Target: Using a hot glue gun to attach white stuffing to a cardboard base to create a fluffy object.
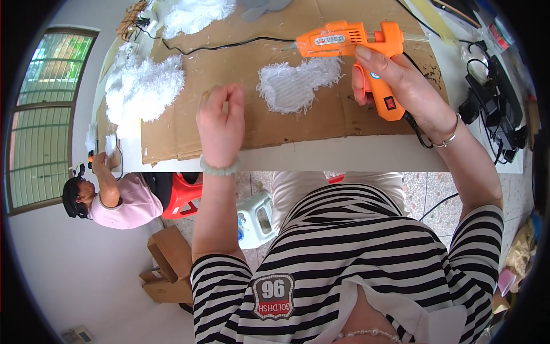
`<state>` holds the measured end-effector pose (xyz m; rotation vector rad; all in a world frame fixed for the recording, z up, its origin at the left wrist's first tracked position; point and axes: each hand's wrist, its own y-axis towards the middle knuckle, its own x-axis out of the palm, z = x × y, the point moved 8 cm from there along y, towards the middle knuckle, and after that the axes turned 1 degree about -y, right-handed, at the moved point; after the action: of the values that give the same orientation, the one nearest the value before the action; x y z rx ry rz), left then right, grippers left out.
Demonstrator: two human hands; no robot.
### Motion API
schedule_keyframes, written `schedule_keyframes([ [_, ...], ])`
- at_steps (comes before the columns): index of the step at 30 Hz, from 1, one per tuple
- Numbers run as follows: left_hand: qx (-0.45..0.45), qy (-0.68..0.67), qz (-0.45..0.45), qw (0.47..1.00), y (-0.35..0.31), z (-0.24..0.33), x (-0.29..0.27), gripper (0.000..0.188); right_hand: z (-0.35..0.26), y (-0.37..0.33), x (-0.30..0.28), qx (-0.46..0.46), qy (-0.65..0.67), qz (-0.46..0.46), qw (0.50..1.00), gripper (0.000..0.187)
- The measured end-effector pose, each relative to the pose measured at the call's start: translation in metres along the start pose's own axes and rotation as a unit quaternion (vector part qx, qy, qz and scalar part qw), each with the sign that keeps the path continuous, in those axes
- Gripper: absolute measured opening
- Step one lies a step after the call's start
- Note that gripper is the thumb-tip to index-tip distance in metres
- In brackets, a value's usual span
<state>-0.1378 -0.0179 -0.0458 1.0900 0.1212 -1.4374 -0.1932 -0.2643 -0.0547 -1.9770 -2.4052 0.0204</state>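
Note:
My right hand is wrapped round the handle of an orange hot glue gun, fingers at its trigger. The nozzle points left, above the far side of a piece of white fringed fabric. That piece lies flat on a brown cardboard sheet, ribbed on top with frayed edges. To its left, my left hand is raised over the cardboard with curled fingers, slightly blurred. Whatever its fingers may hold cannot be made out. A gap separates this hand from the fabric.
More fluffy white pieces lie at left and at the far edge. A black cable crosses the cardboard. Black electronics with wires stand at right. Another person works at far left, near a red stool.

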Motion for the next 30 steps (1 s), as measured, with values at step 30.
schedule_keyframes([
  [30, 0.115, 0.107, -0.065, 0.985, -0.020, 0.050, 0.015, 0.042, 0.007, 0.008, 0.006, 0.038, -0.087, -0.124, 0.988, 0.035],
])
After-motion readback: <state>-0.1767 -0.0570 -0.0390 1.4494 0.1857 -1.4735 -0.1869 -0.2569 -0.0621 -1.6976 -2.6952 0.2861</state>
